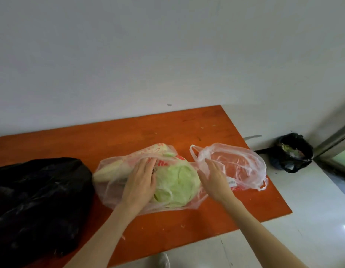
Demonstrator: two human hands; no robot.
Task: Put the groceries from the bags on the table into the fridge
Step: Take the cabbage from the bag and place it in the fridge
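A pale green cabbage [177,184] lies in a thin clear bag with red print [129,161] in the middle of the orange table [187,128]. A long pale vegetable [108,172] lies in the same bag, to the left. My left hand [141,180] rests flat on the bag at the cabbage's left side, fingers straight. My right hand [216,180] is open just right of the cabbage, its fingers straight and reaching toward a second clear bag [239,165] that looks nearly flat. No fridge is in view.
A large black bag [36,202] fills the table's left end. A white wall stands behind the table. On the pale floor at the right sits a black-lined bin [292,151] beside a metal door frame [334,140]. A shoe [164,260] shows below the table's front edge.
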